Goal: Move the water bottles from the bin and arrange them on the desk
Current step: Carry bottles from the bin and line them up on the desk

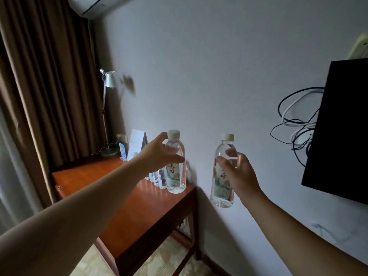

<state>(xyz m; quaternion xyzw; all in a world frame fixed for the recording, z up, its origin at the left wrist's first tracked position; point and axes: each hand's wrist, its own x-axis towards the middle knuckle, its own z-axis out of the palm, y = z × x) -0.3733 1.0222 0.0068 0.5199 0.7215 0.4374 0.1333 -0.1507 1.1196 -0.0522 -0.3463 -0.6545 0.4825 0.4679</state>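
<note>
Left forearm, bare, enters from 8 o'clock; left hand [159, 154] curls thumb and fingers [176, 158] round the shoulder of a clear labelled water bottle [176, 166], which stands upright with its base on the desk's right end.

Desk [103, 188]: reddish wood, against the wall, running toward 11 o'clock.

Right hand [239, 174], entering from 4 o'clock, grips a second water bottle [223, 176] held upright in the air, beyond the desk edge at 3 o'clock of the first; fingers wrap its upper body, white cap above them.

Row of further bottles [161, 179] stands on the desk just behind the first, partly hidden by the arm.

Desk lamp [108, 80] and folded card [137, 140] at the desk's far end.
</note>
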